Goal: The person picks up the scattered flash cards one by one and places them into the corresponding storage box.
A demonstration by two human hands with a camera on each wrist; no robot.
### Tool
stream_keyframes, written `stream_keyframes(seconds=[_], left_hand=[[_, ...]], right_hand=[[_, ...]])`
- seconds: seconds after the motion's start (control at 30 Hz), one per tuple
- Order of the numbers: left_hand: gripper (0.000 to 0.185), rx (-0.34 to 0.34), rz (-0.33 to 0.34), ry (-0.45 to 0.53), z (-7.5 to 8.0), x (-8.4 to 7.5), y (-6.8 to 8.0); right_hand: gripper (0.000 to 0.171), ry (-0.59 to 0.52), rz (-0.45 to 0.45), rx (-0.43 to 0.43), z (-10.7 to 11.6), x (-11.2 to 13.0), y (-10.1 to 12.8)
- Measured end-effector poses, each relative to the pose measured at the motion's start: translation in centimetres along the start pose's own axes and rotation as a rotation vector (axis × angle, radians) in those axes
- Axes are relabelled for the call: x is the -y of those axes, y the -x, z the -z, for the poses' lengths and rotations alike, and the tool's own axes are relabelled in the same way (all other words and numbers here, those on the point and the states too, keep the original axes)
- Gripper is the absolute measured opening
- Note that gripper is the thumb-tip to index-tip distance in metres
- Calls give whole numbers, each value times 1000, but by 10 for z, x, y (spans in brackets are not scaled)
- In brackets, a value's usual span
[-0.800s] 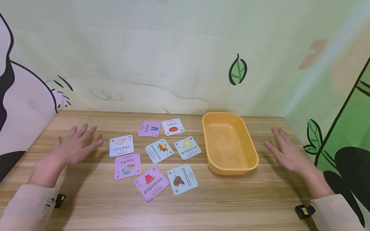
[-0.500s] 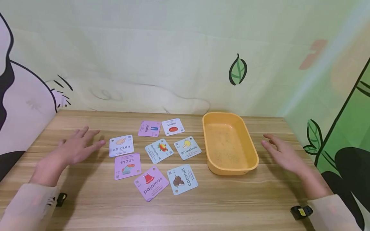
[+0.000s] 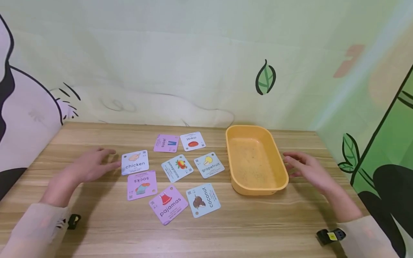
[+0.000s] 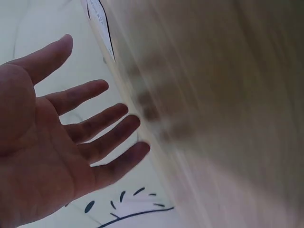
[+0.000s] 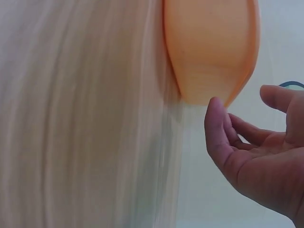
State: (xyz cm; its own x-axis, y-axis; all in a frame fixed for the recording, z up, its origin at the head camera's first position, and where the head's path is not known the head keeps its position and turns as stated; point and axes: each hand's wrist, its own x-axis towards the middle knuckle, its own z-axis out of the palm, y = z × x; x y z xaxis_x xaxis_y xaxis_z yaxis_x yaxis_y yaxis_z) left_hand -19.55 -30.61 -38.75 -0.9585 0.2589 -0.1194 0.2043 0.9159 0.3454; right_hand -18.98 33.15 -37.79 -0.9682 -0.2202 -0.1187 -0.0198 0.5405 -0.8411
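Note:
My left hand [image 3: 88, 167] hovers over the left side of the table, fingers spread and empty in the left wrist view. Its fingertips are nearest the "chicken" card [image 3: 135, 162]; whether they touch it is unclear. Below that card lies a purple "socks" card [image 3: 142, 185]. At the right, my right hand [image 3: 310, 173] is beside a yellow plastic tub [image 3: 253, 172], thumb and fingers loosely bent close to its right rim. The right wrist view shows that hand [image 5: 261, 152] holding nothing, near the orange-looking tub wall [image 5: 211, 42]; contact cannot be told.
Cards for jeans [image 3: 166, 143], meat [image 3: 193, 141], pomegranate [image 3: 177, 168], grapefruit [image 3: 209, 165], pajamas [image 3: 168, 205] and coconut [image 3: 203, 200] lie face up on the wooden table [image 3: 251, 225]. A printed cloth backdrop [image 3: 180, 71] rises behind the table's far edge.
My left hand has shifted right toward the "chicken" card, its fingers less raised. The right hand has moved left to the tub's side, fingers bending. Cards and tub stay in place.

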Motion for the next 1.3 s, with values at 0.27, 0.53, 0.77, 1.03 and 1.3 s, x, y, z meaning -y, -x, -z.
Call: stream_keyframes(seconds=[0.27, 0.53, 0.77, 1.03, 1.3], left_hand=[[65, -8, -2, 79, 0, -11, -9], [66, 8, 13, 114, -3, -19, -19], [69, 35, 36, 88, -5, -23, -25], [68, 80, 91, 78, -6, -22, -27], [65, 95, 105, 77, -5, -23, -30]], right_hand=[[60, -81, -30, 67, -3, 6, -4], [58, -149, -57, 68, -6, 7, -6], [58, -184, -63, 71, -7, 4, -7], [58, -214, -68, 67, -8, 1, -8], [57, -231, -60, 57, -9, 0, -8]])
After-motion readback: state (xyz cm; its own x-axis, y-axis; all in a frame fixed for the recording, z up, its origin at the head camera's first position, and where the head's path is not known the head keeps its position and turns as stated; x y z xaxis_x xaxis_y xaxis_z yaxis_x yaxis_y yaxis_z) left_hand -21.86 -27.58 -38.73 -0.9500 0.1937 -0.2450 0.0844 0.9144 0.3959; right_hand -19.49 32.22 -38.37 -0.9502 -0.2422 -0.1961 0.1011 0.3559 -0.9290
